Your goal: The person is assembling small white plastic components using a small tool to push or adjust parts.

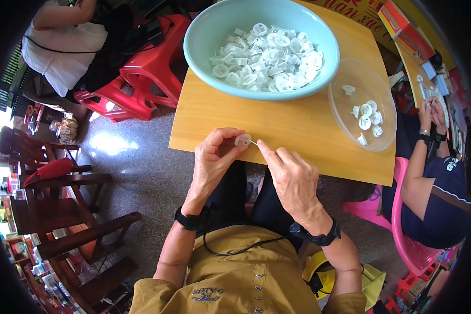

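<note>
My left hand (pixel 213 159) pinches a small white round plastic part (pixel 242 139) between thumb and fingers at the near edge of the wooden table (pixel 277 125). My right hand (pixel 293 175) holds a thin metal pin (pixel 253 142) whose tip touches that part. Beyond my hands, a light green basin (pixel 204 42) holds a heap of several similar white parts (pixel 269 57). To its right, a clear shallow dish (pixel 345 123) contains several more white parts (pixel 366 112).
A second person (pixel 434 178) sits at the right on a pink plastic chair (pixel 403 230), handling small items at another table. Another person (pixel 63 36) sits at the upper left by red stools (pixel 141 73). Dark wooden chairs (pixel 63 209) stand at the left.
</note>
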`<move>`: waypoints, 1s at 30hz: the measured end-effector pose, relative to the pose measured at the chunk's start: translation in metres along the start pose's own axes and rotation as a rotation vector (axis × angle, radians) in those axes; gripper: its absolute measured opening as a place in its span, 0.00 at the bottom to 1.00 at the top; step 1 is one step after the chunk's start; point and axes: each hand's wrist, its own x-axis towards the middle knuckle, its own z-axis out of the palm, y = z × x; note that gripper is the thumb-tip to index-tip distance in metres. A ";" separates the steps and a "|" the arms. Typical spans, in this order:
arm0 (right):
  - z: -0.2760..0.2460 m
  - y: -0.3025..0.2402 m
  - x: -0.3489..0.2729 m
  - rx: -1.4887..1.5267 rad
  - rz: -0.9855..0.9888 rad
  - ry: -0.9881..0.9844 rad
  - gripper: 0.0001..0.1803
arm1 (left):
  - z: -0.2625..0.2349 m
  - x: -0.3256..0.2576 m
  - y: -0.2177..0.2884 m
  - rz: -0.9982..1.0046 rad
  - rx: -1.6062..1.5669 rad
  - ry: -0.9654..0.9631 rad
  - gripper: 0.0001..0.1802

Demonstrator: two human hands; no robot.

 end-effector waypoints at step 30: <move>0.003 0.046 0.028 0.560 -0.070 -0.253 0.13 | 0.002 0.000 -0.003 -0.022 0.028 0.014 0.12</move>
